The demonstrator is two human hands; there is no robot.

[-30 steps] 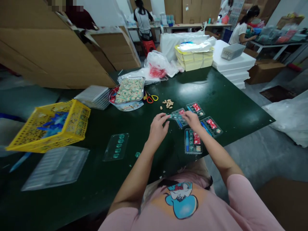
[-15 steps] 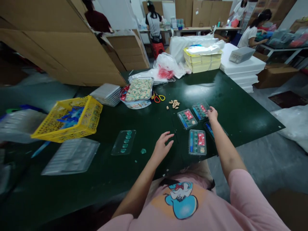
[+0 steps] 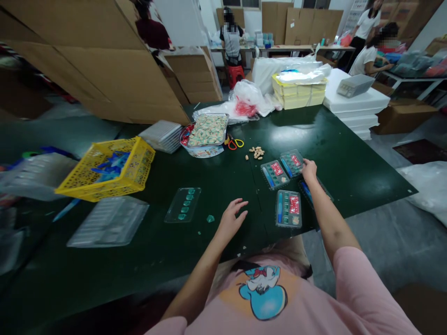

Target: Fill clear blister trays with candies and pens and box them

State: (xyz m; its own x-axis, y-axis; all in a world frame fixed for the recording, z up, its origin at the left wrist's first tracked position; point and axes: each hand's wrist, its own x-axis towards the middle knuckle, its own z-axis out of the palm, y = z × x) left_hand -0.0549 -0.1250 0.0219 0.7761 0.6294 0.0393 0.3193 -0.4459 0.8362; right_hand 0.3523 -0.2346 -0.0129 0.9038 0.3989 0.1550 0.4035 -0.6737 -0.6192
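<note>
My right hand has its fingers closed at the right edge of a clear plastic tray, which holds a blue stick, a red card with white marks and small green pieces. Its fingertips partly hide the tray's lower right corner. Two similar filled trays lie close by, one to the left and one nearer me. Another dark tray is partly covered by my right forearm. My left hand hovers open and empty over the table, right of a loose green piece and a clear sheet with several green pieces.
Light brown pellets, scissors and a heaped container sit farther back. On the left are a yellow basket of blue items and stacked clear trays. White foam slabs stand right; several people work behind.
My view has shifted slightly left. My right hand has moved a little along the tray's edge, and that tray sits slightly closer to its left neighbour. My left hand has drawn back a bit leftward.
</note>
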